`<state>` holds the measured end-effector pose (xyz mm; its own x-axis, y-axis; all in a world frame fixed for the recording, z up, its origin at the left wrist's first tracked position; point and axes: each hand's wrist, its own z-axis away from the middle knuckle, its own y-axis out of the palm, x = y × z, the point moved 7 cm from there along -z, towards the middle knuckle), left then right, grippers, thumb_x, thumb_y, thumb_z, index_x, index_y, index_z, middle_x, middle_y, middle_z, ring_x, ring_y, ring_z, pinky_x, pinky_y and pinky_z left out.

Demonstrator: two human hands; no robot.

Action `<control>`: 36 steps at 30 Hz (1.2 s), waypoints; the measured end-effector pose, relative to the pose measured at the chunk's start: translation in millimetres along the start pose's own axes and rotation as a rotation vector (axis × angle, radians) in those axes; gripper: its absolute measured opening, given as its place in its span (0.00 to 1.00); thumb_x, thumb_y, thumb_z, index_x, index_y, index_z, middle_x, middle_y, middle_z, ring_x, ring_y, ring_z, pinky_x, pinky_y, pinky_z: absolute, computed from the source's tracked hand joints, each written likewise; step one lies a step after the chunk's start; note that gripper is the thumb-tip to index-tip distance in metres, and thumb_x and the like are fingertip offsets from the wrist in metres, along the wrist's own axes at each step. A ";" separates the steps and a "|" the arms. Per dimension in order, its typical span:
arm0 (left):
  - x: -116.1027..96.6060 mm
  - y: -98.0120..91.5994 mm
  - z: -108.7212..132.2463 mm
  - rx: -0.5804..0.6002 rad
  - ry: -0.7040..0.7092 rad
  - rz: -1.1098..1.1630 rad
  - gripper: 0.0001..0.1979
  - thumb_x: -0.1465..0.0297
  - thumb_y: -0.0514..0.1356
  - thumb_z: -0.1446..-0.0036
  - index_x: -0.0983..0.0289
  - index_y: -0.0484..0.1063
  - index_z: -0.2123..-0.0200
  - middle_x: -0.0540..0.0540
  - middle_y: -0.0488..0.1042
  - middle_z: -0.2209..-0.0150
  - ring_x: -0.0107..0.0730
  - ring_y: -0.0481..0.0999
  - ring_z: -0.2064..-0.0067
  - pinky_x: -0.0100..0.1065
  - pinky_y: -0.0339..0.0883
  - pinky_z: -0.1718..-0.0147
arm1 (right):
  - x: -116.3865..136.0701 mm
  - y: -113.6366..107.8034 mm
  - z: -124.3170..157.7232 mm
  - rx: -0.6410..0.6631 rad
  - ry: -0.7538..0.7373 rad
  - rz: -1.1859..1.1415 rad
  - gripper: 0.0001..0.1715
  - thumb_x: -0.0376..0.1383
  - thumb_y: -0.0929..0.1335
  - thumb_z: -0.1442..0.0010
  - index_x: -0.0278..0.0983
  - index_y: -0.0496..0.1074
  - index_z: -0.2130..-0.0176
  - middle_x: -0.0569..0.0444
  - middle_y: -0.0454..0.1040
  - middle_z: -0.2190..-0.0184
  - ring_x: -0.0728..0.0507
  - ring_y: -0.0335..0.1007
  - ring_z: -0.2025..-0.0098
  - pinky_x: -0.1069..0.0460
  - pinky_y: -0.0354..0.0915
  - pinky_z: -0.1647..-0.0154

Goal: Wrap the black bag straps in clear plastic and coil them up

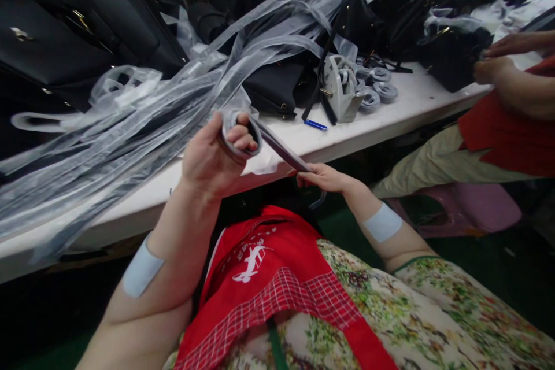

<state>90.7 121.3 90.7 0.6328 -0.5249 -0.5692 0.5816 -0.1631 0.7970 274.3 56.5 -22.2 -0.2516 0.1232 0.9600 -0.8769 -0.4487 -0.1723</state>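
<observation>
My left hand (217, 153) is closed, its fingers hooked through a loop of a dark strap (281, 149) sheathed in clear plastic. From that coil the strap runs down to the right, where my right hand (321, 178) pinches it between thumb and fingers; a short tail hangs below. Both hands are just off the table's front edge. Behind the left hand lies a heap of long plastic-wrapped straps (173, 110). Several coiled straps (377, 87) sit beside a pale tape dispenser (340, 89) at the right.
Black handbags (125, 11) crowd the back of the white table (403, 110). A blue pen-like object (315, 125) lies near the dispenser. At the right, a co-worker's hands (498, 63) touch a black bag. A pink stool (485, 208) stands below.
</observation>
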 end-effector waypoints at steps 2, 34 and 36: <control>-24.3 0.6 -4.3 -0.019 0.151 -0.019 0.26 0.62 0.38 0.29 0.66 0.71 0.66 0.47 0.66 0.81 0.21 0.68 0.78 0.28 0.70 0.67 | -0.6 -1.9 -0.4 0.048 0.025 -0.075 0.24 0.48 0.64 0.36 0.33 0.73 0.51 0.55 0.72 0.72 0.51 0.66 0.70 0.57 0.62 0.72; 33.1 -46.4 2.2 0.042 -0.385 -0.602 0.29 0.52 0.45 0.35 0.66 0.70 0.77 0.42 0.49 0.91 0.21 0.49 0.90 0.27 0.59 0.85 | 17.6 -11.4 -22.3 -0.213 -0.095 0.488 0.17 0.44 0.66 0.39 0.34 0.74 0.57 0.49 0.77 0.63 0.42 0.71 0.61 0.49 0.64 0.57; 25.0 -48.6 -3.9 0.004 -0.344 -0.494 0.31 0.54 0.42 0.33 0.67 0.70 0.78 0.42 0.49 0.92 0.21 0.49 0.90 0.27 0.61 0.84 | 5.7 -0.6 -26.7 -0.165 -0.043 0.342 0.19 0.46 0.65 0.38 0.33 0.75 0.60 0.50 0.77 0.65 0.42 0.71 0.63 0.48 0.65 0.59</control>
<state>80.2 119.4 36.9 0.0862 -0.6261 -0.7749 0.7621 -0.4596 0.4561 262.4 81.1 -22.6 -0.5266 -0.0481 0.8487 -0.8002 -0.3089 -0.5140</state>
